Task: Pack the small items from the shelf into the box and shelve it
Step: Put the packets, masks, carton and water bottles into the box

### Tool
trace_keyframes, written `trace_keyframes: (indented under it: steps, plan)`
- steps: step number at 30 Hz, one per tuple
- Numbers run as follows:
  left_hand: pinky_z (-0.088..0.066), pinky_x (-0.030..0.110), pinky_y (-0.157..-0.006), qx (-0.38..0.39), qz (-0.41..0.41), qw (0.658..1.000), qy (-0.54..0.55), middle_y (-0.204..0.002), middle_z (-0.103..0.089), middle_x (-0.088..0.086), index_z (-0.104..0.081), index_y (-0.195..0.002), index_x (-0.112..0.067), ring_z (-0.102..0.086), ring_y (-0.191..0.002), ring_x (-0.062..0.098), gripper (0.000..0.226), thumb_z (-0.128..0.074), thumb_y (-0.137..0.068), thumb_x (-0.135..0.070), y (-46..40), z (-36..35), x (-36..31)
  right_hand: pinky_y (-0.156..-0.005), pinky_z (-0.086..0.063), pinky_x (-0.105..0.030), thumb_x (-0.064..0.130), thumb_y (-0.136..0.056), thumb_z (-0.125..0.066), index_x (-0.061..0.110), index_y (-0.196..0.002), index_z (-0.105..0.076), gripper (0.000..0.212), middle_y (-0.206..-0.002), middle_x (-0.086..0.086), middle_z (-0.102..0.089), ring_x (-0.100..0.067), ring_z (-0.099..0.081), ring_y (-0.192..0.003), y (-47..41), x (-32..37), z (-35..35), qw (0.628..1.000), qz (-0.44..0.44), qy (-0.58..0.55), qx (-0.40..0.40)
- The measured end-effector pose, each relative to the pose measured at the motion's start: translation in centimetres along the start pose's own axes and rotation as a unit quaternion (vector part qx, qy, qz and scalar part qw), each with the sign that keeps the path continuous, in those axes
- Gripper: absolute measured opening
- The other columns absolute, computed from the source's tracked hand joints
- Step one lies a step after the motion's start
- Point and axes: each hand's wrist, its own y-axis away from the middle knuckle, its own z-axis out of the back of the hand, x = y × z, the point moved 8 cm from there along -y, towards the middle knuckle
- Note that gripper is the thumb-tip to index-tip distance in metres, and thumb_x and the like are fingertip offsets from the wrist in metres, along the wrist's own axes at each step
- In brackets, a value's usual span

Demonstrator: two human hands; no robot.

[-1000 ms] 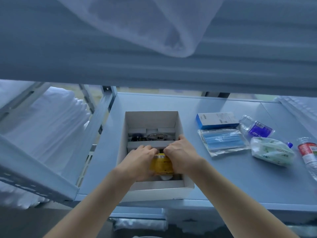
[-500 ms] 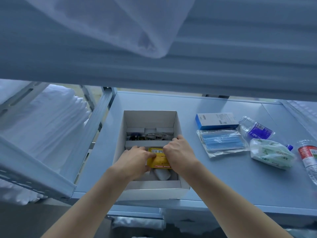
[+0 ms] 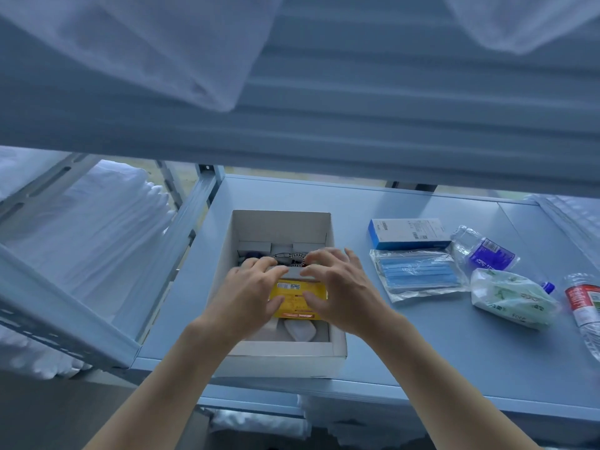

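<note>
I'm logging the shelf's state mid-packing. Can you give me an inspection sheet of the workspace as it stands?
Surface: blue-grey metal shelf, items on its right part.
Job's things: open white box near the front edge, holding a yellow packet, a metal chain and a white item. Unpacked: blue carton, mask pack, purple-label bottle, green-print tissue pack, red-label bottle.
Clutter: nothing seen.
Hands: left hand and right hand spread open over the box, holding nothing.
Cables: nothing seen.
Surroundings: white fabric on the left; upper shelf overhead.
</note>
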Motion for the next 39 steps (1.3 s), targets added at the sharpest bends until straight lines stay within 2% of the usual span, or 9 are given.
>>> trace_keyframes:
  steps: [3, 8, 12, 16, 18, 22, 30, 34, 39]
  plan:
    - [-0.043, 0.038, -0.108, -0.04, -0.002, 0.999, 0.032, -0.146, -0.051, -0.007, -0.05, -0.149, -0.026, -0.046, -0.135, 0.018, 0.055, -0.064, -0.097, -0.039, -0.1, 1.7, -1.7, -0.114, -0.035, -0.045, 0.03, -0.092, -0.07, 0.024, -0.122, -0.071, 0.03, -0.136, 0.005, -0.06, -0.018, -0.05, -0.13, 1.5, -2.4, 2.7, 0.996, -0.012, -0.062, -0.068]
    - [-0.047, 0.042, -0.104, -0.097, -0.022, 0.993, 0.066, -0.143, -0.056, -0.002, -0.057, -0.143, -0.02, -0.051, -0.131, 0.022, 0.051, -0.069, -0.094, -0.027, -1.4, 3.5, -6.2, -0.113, -0.037, -0.039, 0.024, -0.093, -0.068, 0.021, -0.13, -0.066, 0.037, -0.141, 0.005, -0.058, -0.017, -0.049, -0.134, 4.9, -9.3, 4.3, 0.989, -0.095, -0.068, -0.089]
    - [-0.045, 0.044, -0.106, -0.105, -0.054, 0.991, 0.059, -0.146, -0.054, 0.002, -0.055, -0.145, -0.02, -0.049, -0.134, 0.024, 0.055, -0.069, -0.093, -0.028, -3.0, 2.9, -11.4, -0.116, -0.031, -0.037, 0.025, -0.09, -0.067, 0.02, -0.14, -0.059, 0.052, -0.149, 0.003, -0.05, -0.018, -0.043, -0.141, 8.2, -16.7, 1.9, 0.981, -0.191, -0.036, -0.021]
    - [-0.04, 0.04, -0.113, -0.075, -0.092, 0.991, 0.054, -0.152, -0.047, 0.002, -0.048, -0.15, -0.022, -0.043, -0.14, 0.023, 0.057, -0.063, -0.097, -0.036, -4.2, 0.5, -16.9, -0.124, -0.018, -0.037, 0.038, -0.095, -0.061, 0.024, -0.158, -0.034, 0.071, -0.167, 0.001, -0.024, -0.018, -0.02, -0.155, 11.9, -22.9, -1.5, 0.962, -0.258, 0.004, 0.094]
    - [-0.041, 0.04, -0.113, -0.059, -0.103, 0.991, 0.061, -0.153, -0.046, 0.001, -0.046, -0.151, -0.024, -0.042, -0.14, 0.022, 0.059, -0.062, -0.097, -0.038, -4.6, -0.8, -19.1, -0.125, -0.015, -0.042, 0.041, -0.096, -0.058, 0.026, -0.161, -0.025, 0.075, -0.171, 0.004, -0.014, -0.018, -0.012, -0.157, 12.9, -24.9, -2.0, 0.959, -0.257, 0.025, 0.117]
    - [-0.038, 0.038, -0.114, -0.03, -0.1, 0.993, 0.054, -0.156, -0.041, -0.002, -0.04, -0.153, -0.028, -0.037, -0.144, 0.02, 0.061, -0.059, -0.097, -0.042, -6.3, -3.6, -22.5, -0.126, -0.009, -0.046, 0.047, -0.098, -0.052, 0.031, -0.162, -0.022, 0.073, -0.172, 0.01, -0.006, -0.015, -0.006, -0.158, 14.0, -27.3, -1.6, 0.96, -0.246, 0.028, 0.131]
    - [-0.038, 0.037, -0.114, 0.06, -0.053, 0.996, 0.044, -0.155, -0.04, -0.004, -0.037, -0.154, -0.028, -0.038, -0.141, 0.02, 0.067, -0.06, -0.095, -0.048, -8.5, -11.0, -24.6, -0.125, -0.011, -0.05, 0.051, -0.096, -0.052, 0.033, -0.16, -0.027, 0.071, -0.17, 0.006, -0.019, -0.017, -0.018, -0.155, 16.8, -26.9, -2.0, 0.973, -0.171, 0.061, 0.144]
    - [-0.031, 0.04, -0.12, 0.085, -0.023, 0.996, 0.026, -0.165, -0.026, 0.001, -0.026, -0.159, -0.029, -0.025, -0.15, 0.023, 0.088, -0.067, -0.087, -0.058, -8.8, -13.1, -24.5, -0.124, -0.016, -0.05, 0.048, -0.093, -0.054, 0.032, -0.158, -0.032, 0.07, -0.168, 0.006, -0.024, -0.017, -0.026, -0.151, 19.2, -26.2, -1.8, 0.978, -0.146, 0.055, 0.142]
    - [-0.023, 0.053, -0.123, 0.13, 0.017, 0.991, -0.018, -0.171, -0.003, -0.002, -0.007, -0.163, -0.035, -0.002, -0.158, 0.025, 0.116, -0.069, -0.074, -0.075, -9.2, -15.0, -24.3, -0.121, -0.021, -0.046, 0.03, -0.093, -0.051, 0.026, -0.156, -0.037, 0.066, -0.168, 0.001, -0.025, -0.021, -0.033, -0.147, 21.8, -24.2, -1.2, 0.983, -0.127, 0.034, 0.132]
